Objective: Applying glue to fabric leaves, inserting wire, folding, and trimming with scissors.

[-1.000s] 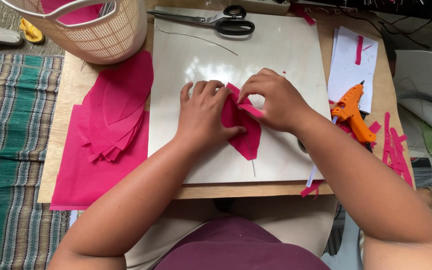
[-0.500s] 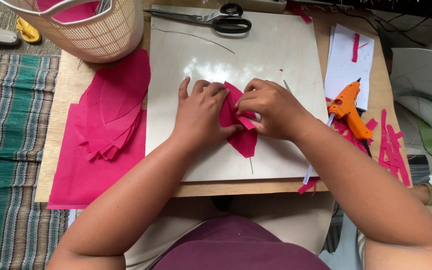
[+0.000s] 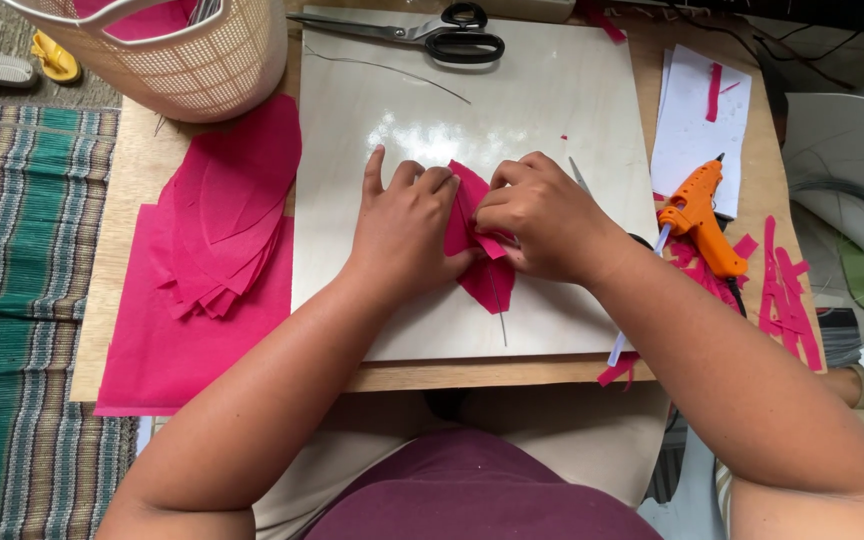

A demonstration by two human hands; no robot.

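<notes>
A pink petal-shaped piece of fabric (image 3: 487,280) with a thin wire down its middle lies on a pale glossy board (image 3: 552,100). My left hand (image 3: 407,225) presses flat on the petal's left side, fingers together. My right hand (image 3: 542,215) pinches a small pink strip against the petal's upper right edge. Both hands touch each other over the petal, and its top half is hidden under them.
A stack of pink petal cut-outs (image 3: 222,220) lies on a pink sheet at left. A woven basket (image 3: 192,55) stands at the back left, black-handled scissors (image 3: 432,32) at the back. An orange glue gun (image 3: 702,215), white paper (image 3: 697,125) and pink scraps (image 3: 787,300) lie at right.
Both hands stay on the petal; the fingers have shifted slightly along its upper edge. The view has drifted a little.
</notes>
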